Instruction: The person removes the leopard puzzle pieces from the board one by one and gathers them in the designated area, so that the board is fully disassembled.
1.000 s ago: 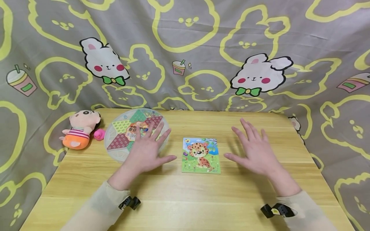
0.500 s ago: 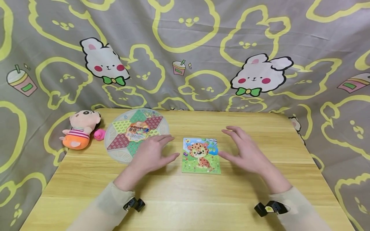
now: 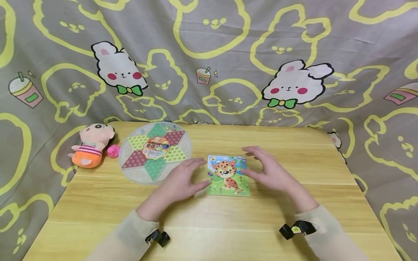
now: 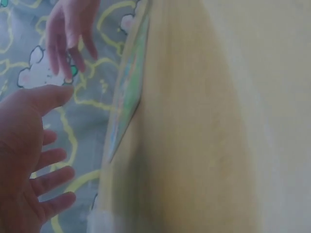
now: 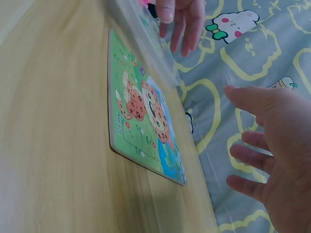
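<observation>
A small leopard picture puzzle [image 3: 228,176] lies flat at the middle of the wooden table [image 3: 209,217]. My left hand [image 3: 183,181] hovers at its left edge with straight fingers, its thumb close to the board. My right hand [image 3: 266,170] hovers over the puzzle's right edge, fingers spread and holding nothing. In the right wrist view the puzzle [image 5: 143,114] shows edge-on, with my right palm [image 5: 272,145] apart from it and my left hand's fingers [image 5: 182,22] beyond. The left wrist view is blurred; it shows my left palm [image 4: 24,160] open beside the puzzle [image 4: 129,92].
A round clear case holding a coloured star-shaped board [image 3: 155,152] sits at the back left. A plush doll [image 3: 89,145] and a small pink toy [image 3: 113,151] lie at the table's left edge. A printed cloth [image 3: 209,61] hangs behind and around the table.
Both hands have moved inward from the sides toward the puzzle. The left hand has left the round case; the right has come over the puzzle's right edge.
</observation>
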`<control>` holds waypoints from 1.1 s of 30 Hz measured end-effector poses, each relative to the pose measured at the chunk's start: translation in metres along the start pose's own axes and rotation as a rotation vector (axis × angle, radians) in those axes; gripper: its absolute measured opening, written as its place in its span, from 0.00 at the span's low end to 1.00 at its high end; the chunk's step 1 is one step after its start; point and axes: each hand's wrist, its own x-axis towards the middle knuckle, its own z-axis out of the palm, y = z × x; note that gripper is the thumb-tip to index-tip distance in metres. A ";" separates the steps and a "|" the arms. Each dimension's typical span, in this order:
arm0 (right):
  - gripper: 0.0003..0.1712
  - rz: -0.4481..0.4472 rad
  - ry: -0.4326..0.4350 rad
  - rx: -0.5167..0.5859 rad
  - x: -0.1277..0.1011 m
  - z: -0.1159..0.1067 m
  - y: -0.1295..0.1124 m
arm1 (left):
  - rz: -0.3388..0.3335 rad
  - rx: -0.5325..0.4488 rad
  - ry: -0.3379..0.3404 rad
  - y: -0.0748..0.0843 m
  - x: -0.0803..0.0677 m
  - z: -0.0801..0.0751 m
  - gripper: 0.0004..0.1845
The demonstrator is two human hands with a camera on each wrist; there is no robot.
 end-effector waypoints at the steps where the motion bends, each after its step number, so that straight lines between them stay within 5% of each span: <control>1: 0.41 -0.003 -0.004 0.007 0.002 0.001 0.001 | 0.002 0.006 -0.014 0.000 0.000 0.002 0.40; 18: 0.33 -0.030 -0.042 0.142 0.025 0.017 0.009 | 0.106 0.023 -0.149 0.010 0.002 0.029 0.41; 33: 0.31 -0.017 -0.106 0.192 0.048 0.038 0.013 | 0.108 0.078 -0.184 0.012 0.002 0.037 0.40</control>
